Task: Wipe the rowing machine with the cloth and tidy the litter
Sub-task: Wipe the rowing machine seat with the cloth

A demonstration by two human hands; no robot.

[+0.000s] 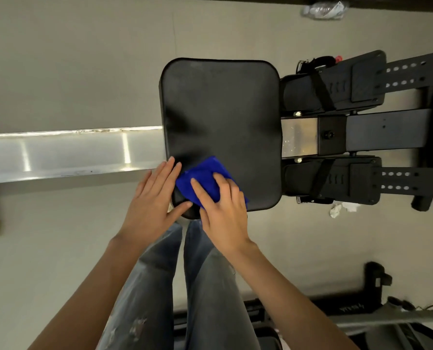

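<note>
Cloth: a blue cloth [202, 178] lies bunched on the near-left corner of the black seat pad, partly under the right hand.
Right hand: the right hand [221, 205] lies palm-down on the cloth, fingers spread and nearly flat, pressing it to the pad rather than gripping it; blue shows past the fingertips and beside the thumb.
Left hand: the left hand [151, 198] lies open and flat just left of the cloth, fingers together at the pad's left edge, thumb reaching to the pad's near corner; it holds nothing.
Seat: the seat pad [220, 109] of the rowing machine is black and rounded at the corners, sitting on the rail.
Rail: a bright metal rail [66, 154] runs left from under the seat.
Footrests: two black footrests [336, 82] with straps stand to the right of the seat, one on each side of the rail.
Litter: crumpled white paper [342, 208] lies on the floor by the nearer footrest, well apart from both hands; a clear plastic bottle [322, 10] lies at the far edge of the floor.
Legs: jeans [175, 286] show below the hands.
</note>
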